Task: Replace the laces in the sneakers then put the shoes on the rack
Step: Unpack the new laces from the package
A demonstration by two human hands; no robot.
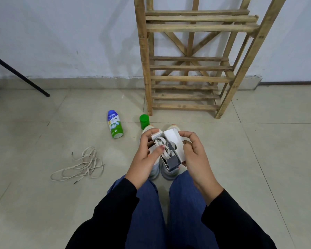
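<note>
early stage: old laces [81,166] lie loose, lower left; left hand [147,155] and right hand [194,155] grip the opened box [174,141] of new laces [161,141] at centre, over the sneakers [169,174]; rack [188,69], upper right, bears no shoes

Rack [190,79]: bare wood, rough-sawn, unvarnished, knots and stains. Floor [258,159]: smooth beige tile, slight sheen, thin grout lines. Wall [61,42]: matt paint, scuffed, flaking at the base. Box [174,140]: white card, matt, smooth. Boxed laces [161,141]: flat white woven cloth. Loose laces [79,166]: flat cream cloth, dark hard tips. Bottle [114,124]: plastic, glossy printed wrap. Cap [144,121]: green plastic, smooth. Sneakers [169,174]: mostly hidden; grey soles look rubbery, matt. Trousers [185,203]: blue cloth, matt. Sleeves [111,212]: black cloth, matt. Tripod leg [20,76]: black, matt; material unclear.
</note>
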